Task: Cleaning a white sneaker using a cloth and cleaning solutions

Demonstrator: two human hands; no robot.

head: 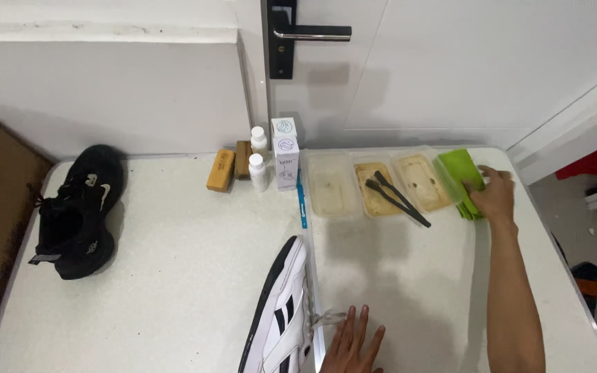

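Currently the speckled white tabletop (174,276) holds everything. Black lace-up sneaker (77,214) sits far left of both hands, untouched. White sneaker with black stripes (278,314) lies just beside the left hand (354,345), which rests flat, fingers spread, holding nothing. Three clear plastic trays (374,186) sit left of the right hand (495,195); two black brushes (395,197) lie in the middle one. Right hand is closed over the folded green cloth (461,169). No cleaning visible yet, judging by this.

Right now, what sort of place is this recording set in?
Probably a makeshift shoe-cleaning station indoors: a white table against a door, with a black sneaker, a white sneaker, small white bottles, brushes in shallow trays, and a green cloth under the right hand.
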